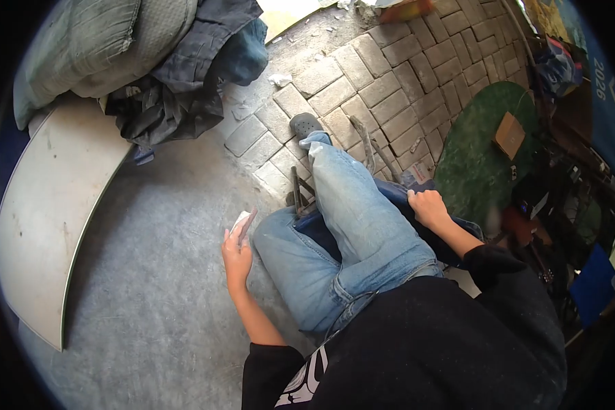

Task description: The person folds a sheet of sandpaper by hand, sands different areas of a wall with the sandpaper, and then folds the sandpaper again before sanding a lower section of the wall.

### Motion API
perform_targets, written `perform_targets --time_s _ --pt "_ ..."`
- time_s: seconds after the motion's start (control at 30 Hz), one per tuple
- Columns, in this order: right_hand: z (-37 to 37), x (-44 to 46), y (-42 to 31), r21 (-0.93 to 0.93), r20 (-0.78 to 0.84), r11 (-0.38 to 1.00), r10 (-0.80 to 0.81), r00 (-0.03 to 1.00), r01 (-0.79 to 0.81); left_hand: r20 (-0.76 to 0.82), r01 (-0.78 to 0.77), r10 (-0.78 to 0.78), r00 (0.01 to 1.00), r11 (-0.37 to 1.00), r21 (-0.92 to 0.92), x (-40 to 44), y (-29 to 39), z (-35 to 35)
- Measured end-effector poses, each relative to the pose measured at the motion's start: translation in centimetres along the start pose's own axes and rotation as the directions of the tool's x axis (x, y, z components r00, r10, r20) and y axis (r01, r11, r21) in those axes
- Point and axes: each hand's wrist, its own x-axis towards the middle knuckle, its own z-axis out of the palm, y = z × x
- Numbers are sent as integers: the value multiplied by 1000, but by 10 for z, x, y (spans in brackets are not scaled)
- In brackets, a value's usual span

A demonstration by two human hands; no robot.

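My left hand [236, 263] is raised to the left of my bent knee, fingers closed on a small thin flat piece [244, 224], whitish on one side and reddish-brown along the edge. What kind of thing it is cannot be made out. On the other side, my right hand [429, 207] grips the edge of a dark blue cloth [393, 193], which looks like denim. This cloth runs beneath my leg in light blue jeans [362, 212], and part of it shows between my thighs. Most of it is hidden by my legs.
A curved pale tabletop [55, 205] at left carries a heap of dark and grey garments [150, 55]. Dark metal legs [297, 184] stand by my knee. A green round board [482, 143] with a cardboard piece [509, 135] lies right, beside clutter. Brick paving [362, 82] stretches ahead.
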Motion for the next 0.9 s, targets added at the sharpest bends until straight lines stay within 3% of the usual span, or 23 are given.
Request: perform_targets --time_s 0.07,0.2,0.27,0.4,0.7,0.77,0.9 --pt "2 -1 -1 16 9 1000 -10 1000 10 2 98 -98 995 995 -26 -4 16 -3" --pt "12 -14 -1 1 32 999 42 999 -42 -15 140 -139 990 989 40 -6 4 -16" --pt "10 -20 3 11 60 998 53 997 -54 22 96 -95 995 995 -30 -4 14 -20" --pt "7 -24 5 9 67 995 98 993 -98 24 134 -134 991 991 21 -1 22 -22" --pt "8 -14 7 -14 -20 993 115 993 -115 58 13 -13 998 1000 -2 3 6 -23" --pt "15 -10 7 -21 -40 993 111 993 -112 33 97 -96 995 995 -37 3 -3 -24" --pt "8 -3 0 -50 -5 994 98 995 -98 -77 86 -87 993 996 -12 11 -43 -27"
